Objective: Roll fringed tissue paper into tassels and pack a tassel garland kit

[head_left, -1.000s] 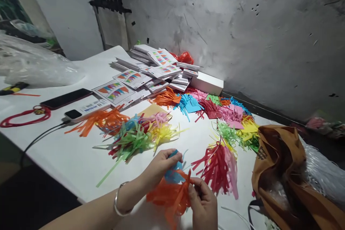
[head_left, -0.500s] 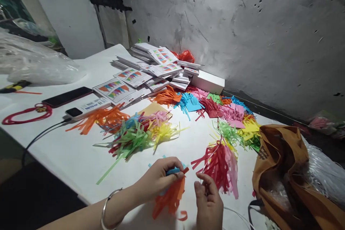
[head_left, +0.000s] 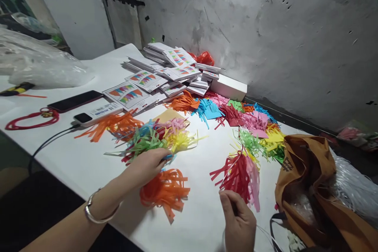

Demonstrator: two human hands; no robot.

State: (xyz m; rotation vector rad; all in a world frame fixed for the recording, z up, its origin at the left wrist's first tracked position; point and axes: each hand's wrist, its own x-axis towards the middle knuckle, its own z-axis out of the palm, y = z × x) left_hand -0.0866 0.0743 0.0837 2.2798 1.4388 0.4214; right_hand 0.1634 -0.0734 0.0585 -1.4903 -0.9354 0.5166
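Observation:
My left hand [head_left: 152, 165] is over the table, its fingers closed on a blue paper tassel [head_left: 168, 157] that is mostly hidden behind them. Just below that hand, an orange paper tassel [head_left: 165, 191] lies fanned out on the white table. My right hand [head_left: 240, 220] is pinched, thumb against forefinger, at the front; a thin white string [head_left: 267, 234] trails out behind it. Directly beyond its fingertips rest a red tassel [head_left: 236, 175] and a pink tassel [head_left: 253, 181]. Green tassel strips [head_left: 147, 141] and yellow ones [head_left: 180, 141] spread past my left hand.
Printed cards [head_left: 126, 96] are stacked at the back beside a white box [head_left: 228, 87]. Tassels of several colours line the wall side, including a blue one [head_left: 210, 109]. A brown bag [head_left: 308, 165] stands right. A phone [head_left: 75, 101] and a cabled white device [head_left: 97, 114] lie left.
My left hand has moved left and away from me with the blue tassel. The orange tassel that was in it now lies on the table. My right hand has shifted slightly right.

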